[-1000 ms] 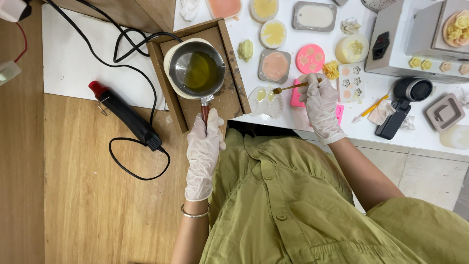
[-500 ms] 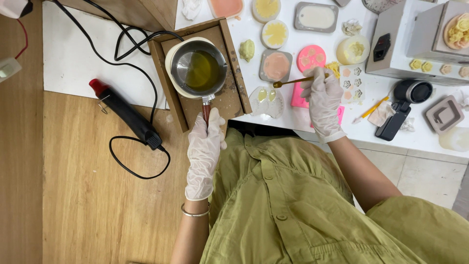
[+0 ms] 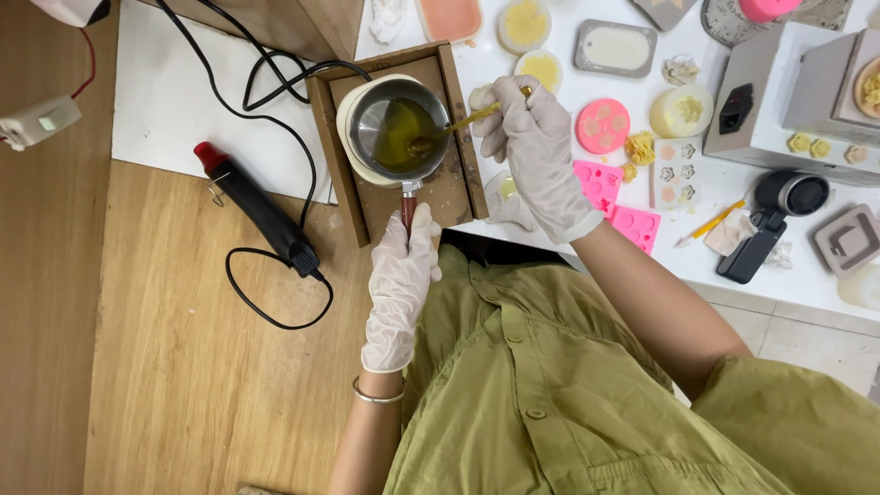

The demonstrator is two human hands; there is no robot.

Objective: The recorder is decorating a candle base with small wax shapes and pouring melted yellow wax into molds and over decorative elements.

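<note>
Right hand (image 3: pixel 536 147) moved from the moulds (image 3: pixel 623 197) to the pot (image 3: pixel 396 128) — spoon (image 3: pixel 449 128) gripped, dipped in yellow liquid — left hand (image 3: pixel 401 275) closed on the handle (image 3: pixel 408 206).

Pot (image 3: pixel 396 128): bright steel, holding olive-yellow liquid; its handle (image 3: pixel 408 209) dark red-brown. Spoon (image 3: pixel 463 122): golden-brown. Left hand (image 3: pixel 401 280) and right hand (image 3: pixel 539 151): translucent white gloves. Bracelet (image 3: pixel 379 394): silver. Shirt (image 3: pixel 568 394): plain olive green, matching buttons. Tray (image 3: pixel 394 137): brown wood, stained lighter in patches. Heat gun (image 3: pixel 257 209): black with a red nose — cord black. Worktop (image 3: pixel 183 101): white on the right, with a white sheet over pale grained wood on the left. Moulds (image 3: pixel 616 197): hot pink, flower patterns pressed in. Round mould (image 3: pixel 602 126): pink. Wax discs (image 3: pixel 524 23): pale yellow. Rectangular mould (image 3: pixel 616 48): grey, white filling. Pencil (image 3: pixel 713 221): yellow.
</note>
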